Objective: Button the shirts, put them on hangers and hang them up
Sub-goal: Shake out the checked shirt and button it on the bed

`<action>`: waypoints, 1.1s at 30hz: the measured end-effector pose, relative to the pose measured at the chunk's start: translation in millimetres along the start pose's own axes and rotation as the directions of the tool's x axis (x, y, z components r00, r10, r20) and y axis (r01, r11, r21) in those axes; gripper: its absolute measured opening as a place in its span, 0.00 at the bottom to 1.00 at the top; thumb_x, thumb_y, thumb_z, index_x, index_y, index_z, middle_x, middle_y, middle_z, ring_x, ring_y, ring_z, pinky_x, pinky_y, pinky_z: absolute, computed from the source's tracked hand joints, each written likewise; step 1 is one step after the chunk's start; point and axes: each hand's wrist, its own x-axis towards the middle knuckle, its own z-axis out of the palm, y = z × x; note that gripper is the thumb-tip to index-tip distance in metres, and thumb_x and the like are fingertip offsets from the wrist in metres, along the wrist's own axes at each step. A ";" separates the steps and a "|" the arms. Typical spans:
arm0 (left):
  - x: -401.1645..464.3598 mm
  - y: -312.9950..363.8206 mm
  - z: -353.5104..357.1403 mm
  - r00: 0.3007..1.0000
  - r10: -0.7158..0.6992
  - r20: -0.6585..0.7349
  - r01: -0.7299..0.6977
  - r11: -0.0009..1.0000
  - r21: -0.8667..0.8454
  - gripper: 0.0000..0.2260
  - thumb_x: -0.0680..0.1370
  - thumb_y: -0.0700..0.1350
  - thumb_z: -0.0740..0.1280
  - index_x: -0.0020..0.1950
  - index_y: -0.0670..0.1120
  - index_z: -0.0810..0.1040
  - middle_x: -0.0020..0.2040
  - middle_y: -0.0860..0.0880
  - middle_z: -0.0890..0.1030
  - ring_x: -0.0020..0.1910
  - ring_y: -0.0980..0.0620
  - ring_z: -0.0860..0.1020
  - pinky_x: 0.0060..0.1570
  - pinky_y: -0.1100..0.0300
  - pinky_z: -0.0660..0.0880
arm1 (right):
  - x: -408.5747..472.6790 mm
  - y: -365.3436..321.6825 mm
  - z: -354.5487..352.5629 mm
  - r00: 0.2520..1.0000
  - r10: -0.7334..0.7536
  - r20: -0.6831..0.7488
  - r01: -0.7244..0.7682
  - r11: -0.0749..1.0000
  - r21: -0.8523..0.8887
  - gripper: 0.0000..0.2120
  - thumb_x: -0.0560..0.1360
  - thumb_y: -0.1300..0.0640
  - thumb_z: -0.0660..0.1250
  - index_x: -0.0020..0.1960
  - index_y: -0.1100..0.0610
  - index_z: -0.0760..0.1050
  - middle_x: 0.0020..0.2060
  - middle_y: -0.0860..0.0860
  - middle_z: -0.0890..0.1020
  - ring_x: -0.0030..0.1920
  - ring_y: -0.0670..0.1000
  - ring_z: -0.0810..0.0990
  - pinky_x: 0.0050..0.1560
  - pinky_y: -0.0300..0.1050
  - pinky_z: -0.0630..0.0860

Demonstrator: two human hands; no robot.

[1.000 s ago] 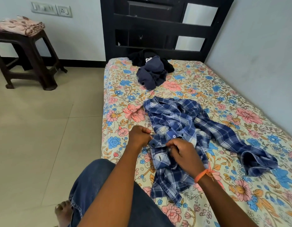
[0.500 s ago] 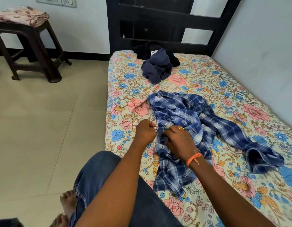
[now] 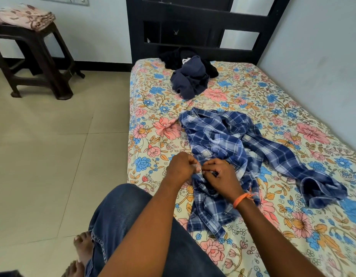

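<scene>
Our left hand (image 3: 180, 166) and right hand (image 3: 221, 173) with curled fingers pinching the plaid shirt (image 3: 223, 142) front, near the bed (image 3: 293, 108) left edge, dark clothes (image 3: 190, 73) at the headboard end

Both hands (image 3: 201, 170) on plaid shirt (image 3: 219, 136)

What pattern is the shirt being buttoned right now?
Blue and white plaid shirt, lying on the floral bed sheet; the head view, the only one, shows it clearly.

Soft checked cloth shirt (image 3: 223, 140) on matt floral cotton sheet (image 3: 293, 116); floor tiles (image 3: 53, 146) smooth, faintly glossy.
</scene>
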 end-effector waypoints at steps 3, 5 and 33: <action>3.6 2.0 -0.5 0.988 0.123 -0.091 -0.113 0.988 0.109 0.02 0.74 0.40 0.73 0.43 0.47 0.85 0.40 0.52 0.84 0.40 0.54 0.81 0.42 0.60 0.76 | 0.6 -9.5 -10.3 0.979 0.160 0.129 -0.187 0.956 0.226 0.07 0.75 0.62 0.71 0.51 0.55 0.84 0.45 0.45 0.83 0.44 0.39 0.80 0.46 0.30 0.73; 4.8 2.7 0.7 0.985 0.157 -0.075 -0.149 0.983 0.104 0.02 0.74 0.40 0.73 0.42 0.46 0.85 0.39 0.50 0.84 0.39 0.54 0.81 0.42 0.58 0.77 | 2.1 -12.0 -13.7 0.959 0.223 0.177 -0.272 0.904 0.331 0.01 0.75 0.61 0.72 0.46 0.56 0.82 0.40 0.47 0.83 0.38 0.40 0.80 0.41 0.34 0.75; 13.8 6.1 3.8 0.905 -0.347 0.247 0.389 0.910 -0.146 0.07 0.79 0.31 0.57 0.47 0.36 0.75 0.52 0.32 0.79 0.29 0.42 0.81 0.28 0.53 0.80 | -3.0 0.4 21.7 0.969 0.247 -0.025 -0.247 0.969 0.013 0.05 0.75 0.57 0.73 0.49 0.58 0.82 0.48 0.50 0.70 0.49 0.48 0.70 0.53 0.43 0.72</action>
